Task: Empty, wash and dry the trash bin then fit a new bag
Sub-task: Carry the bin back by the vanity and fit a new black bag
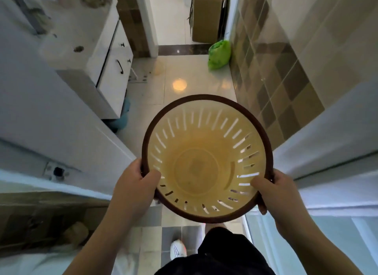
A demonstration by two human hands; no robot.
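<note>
Floor [196, 74]: glossy pale tiles, centre of frame, running to a doorway at top.
Cabinet [110, 70]: white, dark handles, upper left, under a counter [67, 39] with a basin.
Trash bin [206, 158]: round, yellow, slotted wall, dark brown rim; lower centre, held above the floor, open mouth toward the camera, no bag inside.
Cardboard box [206, 14]: open, top centre.
Left hand [135, 184]: fingers closed on the bin's lower left rim, thumb inside.
Right hand [274, 190]: fingers closed on the lower right rim, thumb inside.
Green bag [219, 54]: on the floor, upper right of centre, by the tiled wall.
</note>
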